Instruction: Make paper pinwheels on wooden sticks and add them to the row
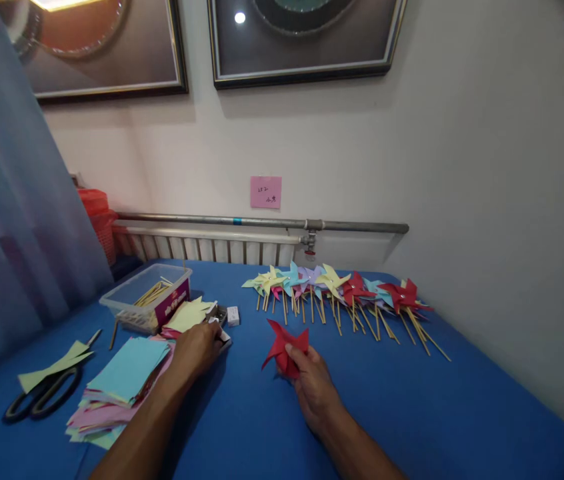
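Observation:
My right hand [312,383] pinches a folded red paper pinwheel head [285,348] just above the blue table [412,413]. My left hand [197,348] reaches into a small open box [222,317] beside a stack of paper squares; whether the fingers hold anything is hidden. A row of finished paper pinwheels on wooden sticks [342,297] lies across the far side of the table, beyond the right hand.
A stack of coloured paper squares [122,380], black scissors [45,393], paper offcuts [52,367], a clear plastic tub of sticks [149,297] and a small white box [233,315] sit at the left. A radiator [202,245], pipe and pink note [265,192] line the wall.

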Available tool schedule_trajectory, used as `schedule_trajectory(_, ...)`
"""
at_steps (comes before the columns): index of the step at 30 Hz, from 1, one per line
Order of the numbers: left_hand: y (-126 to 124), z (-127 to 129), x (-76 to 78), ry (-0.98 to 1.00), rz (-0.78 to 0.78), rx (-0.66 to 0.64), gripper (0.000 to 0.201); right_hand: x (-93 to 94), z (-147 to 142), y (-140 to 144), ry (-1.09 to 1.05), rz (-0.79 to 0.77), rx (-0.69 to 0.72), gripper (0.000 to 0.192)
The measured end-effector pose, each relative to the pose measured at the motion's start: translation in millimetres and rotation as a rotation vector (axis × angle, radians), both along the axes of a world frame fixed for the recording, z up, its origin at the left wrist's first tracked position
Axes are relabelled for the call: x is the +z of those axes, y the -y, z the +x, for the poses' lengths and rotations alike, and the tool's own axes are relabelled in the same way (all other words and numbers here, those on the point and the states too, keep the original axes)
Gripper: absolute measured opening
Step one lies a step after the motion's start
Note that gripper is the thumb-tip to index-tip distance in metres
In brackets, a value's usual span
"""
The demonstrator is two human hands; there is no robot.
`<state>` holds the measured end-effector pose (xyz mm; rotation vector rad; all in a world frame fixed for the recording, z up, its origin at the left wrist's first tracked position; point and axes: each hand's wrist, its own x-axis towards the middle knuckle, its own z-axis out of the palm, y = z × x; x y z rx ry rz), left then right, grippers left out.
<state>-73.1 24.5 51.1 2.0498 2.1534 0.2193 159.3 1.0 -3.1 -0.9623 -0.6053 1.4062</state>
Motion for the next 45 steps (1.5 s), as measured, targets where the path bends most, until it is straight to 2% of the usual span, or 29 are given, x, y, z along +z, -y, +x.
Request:
schedule_trajectory(6, 2, 4, 0.3, -0.09, 0.045, 0.014, 0.029, -1.7, 0, 0, -0.005, 0.026, 0.011, 0.037)
schedule_trajectory(12, 3, 4, 1.6, -0.118, 0.013, -0.031, 0.034, 0.5, 0, 0, 0.003, 0.047, 0.013, 0.034)
schedule_trajectory(16, 2, 0, 2.5, -0.091, -0.007, -0.083, 0.034, 5.4, -2, 3, 0.022, 0.091, 0.005, 0.03)
schedule_trajectory(21, -4, -11, -2.6, -0.122, -0.031, -0.12, 0.036, 3.5, -3, 1, 0.028, 0.057, 0.01, 0.026)
schedule_trajectory(31, -5, -7, -2.1, -0.292, -0.005, -0.048, 0.04, -0.6, -1, 0, 0.01, 0.056, 0.062, 0.016)
schedule_trajectory(38, -7, -11, -0.3, -0.218, -0.035, -0.071, 0.041, -1.3, 0, -1, 0.024, 0.064, 0.069, 0.018)
schedule_trajectory(45, -3, -3, 2.3, -0.318, -0.041, -0.055, 0.043, -0.4, -1, -1, 0.007, 0.059, 0.056, 0.018)
